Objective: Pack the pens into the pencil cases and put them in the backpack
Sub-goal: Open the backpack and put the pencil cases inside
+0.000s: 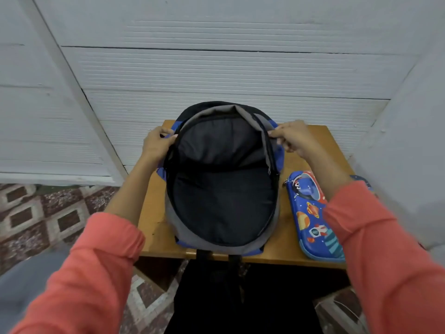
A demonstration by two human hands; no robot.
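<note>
I have my left hand point(157, 143) and right hand point(292, 137) each pinching a rim of the grey-and-blue fabric backpack point(190, 233), spreading its mouth wide so the blue space-print hard pencil case point(310, 213), lying just beside it on the small wooden table point(156, 237), can drop in

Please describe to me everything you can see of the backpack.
The backpack is grey, blue and black fabric with a dark lining. It lies on the wooden table, main compartment unzipped and wide open. The left hand and the right hand pinch its rim on either side. Two black straps hang over the table's near edge.
</note>
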